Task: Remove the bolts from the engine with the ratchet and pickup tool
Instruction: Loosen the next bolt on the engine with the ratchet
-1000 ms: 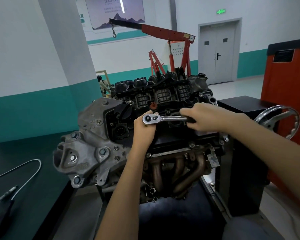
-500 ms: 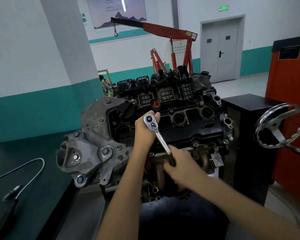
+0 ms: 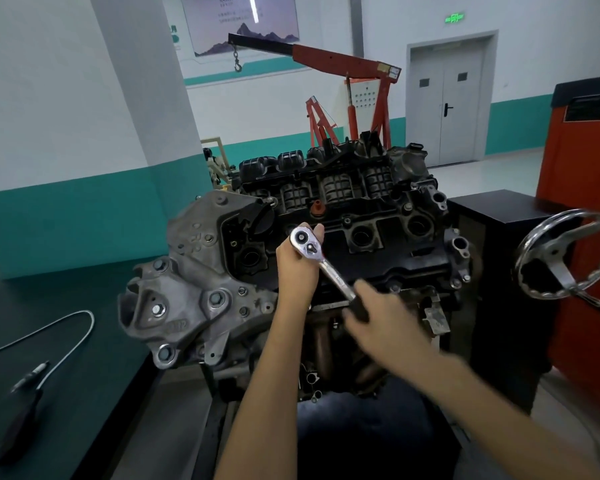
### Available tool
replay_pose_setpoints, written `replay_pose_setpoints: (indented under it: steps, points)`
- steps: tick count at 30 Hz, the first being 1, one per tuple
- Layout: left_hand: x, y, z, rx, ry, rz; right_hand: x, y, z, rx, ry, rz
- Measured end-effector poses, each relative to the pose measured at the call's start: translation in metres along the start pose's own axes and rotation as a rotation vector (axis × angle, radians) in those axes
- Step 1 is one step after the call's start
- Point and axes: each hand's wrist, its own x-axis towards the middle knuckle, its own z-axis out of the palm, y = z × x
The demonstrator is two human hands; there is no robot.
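My left hand (image 3: 296,268) curls round the ratchet (image 3: 329,271) head, holding it on top of the engine (image 3: 378,216). My right hand (image 3: 381,323), blurred, is wrapped round the black handle.

Engine (image 3: 378,258) at centre, hoist (image 3: 343,60) behind, handwheel (image 3: 561,268) to its right. At left, what appears to be the pickup tool (image 3: 32,373) lies on a bench (image 3: 94,393).

white walls (image 3: 49,98) with a teal lower band, grey double door (image 3: 445,98), red shop crane (image 3: 343,60), orange cabinet (image 3: 582,161)
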Motion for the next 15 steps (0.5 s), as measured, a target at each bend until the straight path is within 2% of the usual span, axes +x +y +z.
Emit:
replay_pose_setpoints:
  steps: [2,5,8,12,15]
  points:
    - [0.003,-0.001,0.001,0.061,0.015,-0.026,-0.011,-0.017,0.039,0.234,0.023,0.067]
    - [0.005,0.000,-0.009,0.157,-0.018,-0.024,-0.006,-0.025,0.051,0.255,0.004,0.051]
    - [0.006,0.006,-0.018,0.135,-0.091,0.054,0.009,0.000,0.009,0.075,-0.076,-0.049]
    - [0.005,0.008,-0.013,0.104,-0.193,0.074,0.047,0.025,-0.069,-0.364,-0.214,-0.193]
    - [0.001,0.005,-0.013,0.037,-0.170,0.094,0.067,0.020,-0.089,-0.552,-0.196,-0.280]
